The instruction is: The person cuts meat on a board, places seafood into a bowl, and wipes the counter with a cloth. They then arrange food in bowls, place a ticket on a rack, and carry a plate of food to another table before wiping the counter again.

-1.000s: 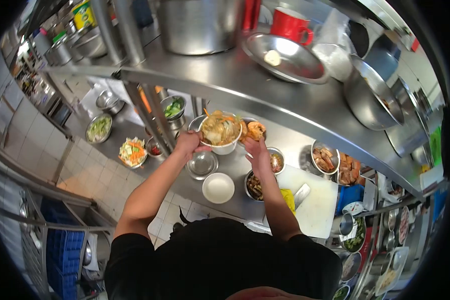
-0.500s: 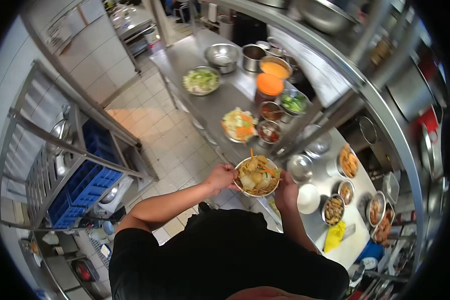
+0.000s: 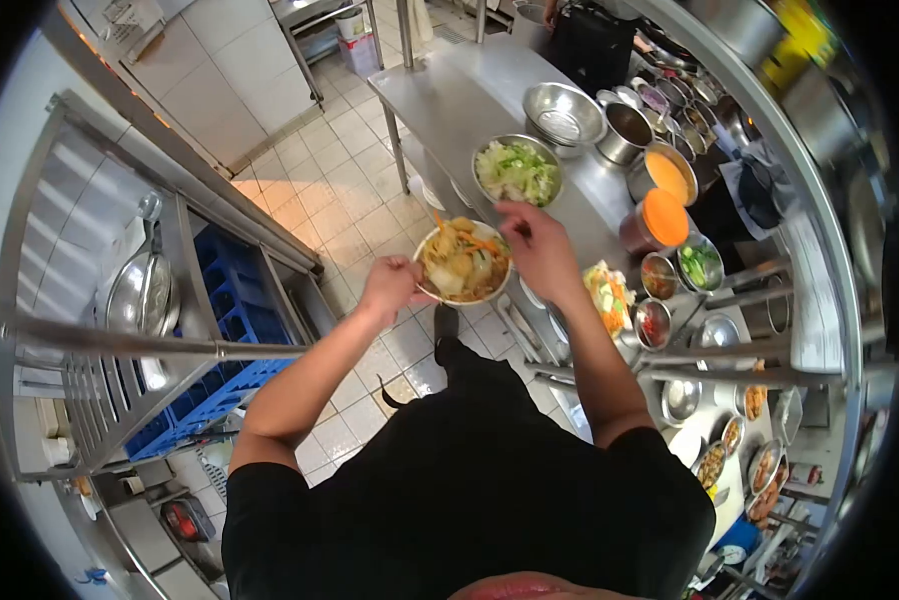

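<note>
A round bowl [image 3: 463,296] heaped with cooked food, pale chunks and orange carrot strips among it, is held out over the floor beside the steel table. My left hand [image 3: 390,288] pinches its left rim, thumb and fingers closed. At the opposite side, my right hand [image 3: 542,250] hovers by the upper right rim, fingers loosely bent and apart, with nothing visible in them. Just beyond that hand, on the table, stands a metal bowl of chopped lettuce [image 3: 519,172]. A plate of shredded cabbage and carrot [image 3: 607,298] lies to the right of my right forearm.
The steel table [image 3: 460,80] also carries a metal colander [image 3: 565,112], an orange-lidded tub [image 3: 658,220] and several ingredient bowls. A metal rack with blue crates [image 3: 232,310] stands left of the tiled floor [image 3: 320,180]. Another person [image 3: 595,40] stands at the far end.
I have moved forward along the table, and the bowl now sits farther from my body. My right hand has come off the bowl's right side and up to its upper rim.
</note>
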